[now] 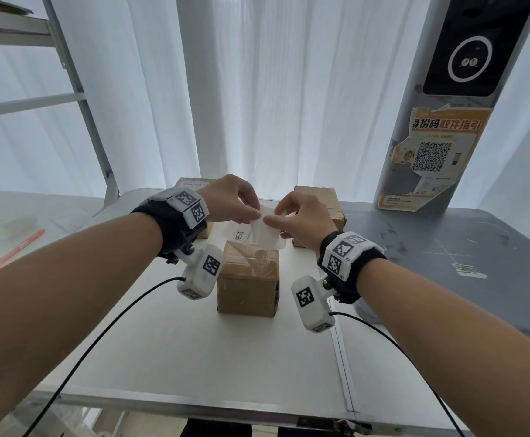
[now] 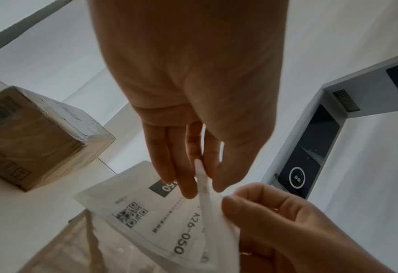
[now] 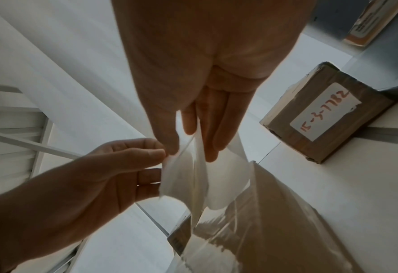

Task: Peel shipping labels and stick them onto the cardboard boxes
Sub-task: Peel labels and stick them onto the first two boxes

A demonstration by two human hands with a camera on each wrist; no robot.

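A white shipping label (image 1: 265, 236) on its backing hangs over the middle cardboard box (image 1: 247, 279), which is wrapped in clear tape. My left hand (image 1: 251, 219) and right hand (image 1: 268, 219) both pinch its top edge, and the two layers are parting there. In the left wrist view the printed layer (image 2: 146, 212) shows a QR code and "A26-050", while a plain white layer (image 2: 207, 199) runs toward the right hand (image 2: 275, 218). The right wrist view shows the parted white sheets (image 3: 184, 175) between both hands, above that box (image 3: 275, 221).
One cardboard box (image 1: 194, 184) stands at the back left and another (image 1: 317, 200) at the back right, with a red-numbered sticker (image 3: 321, 120). A grey kiosk column (image 1: 440, 152) with a screen and an orange poster rises on the right. A metal rack (image 1: 77, 89) stands on the left.
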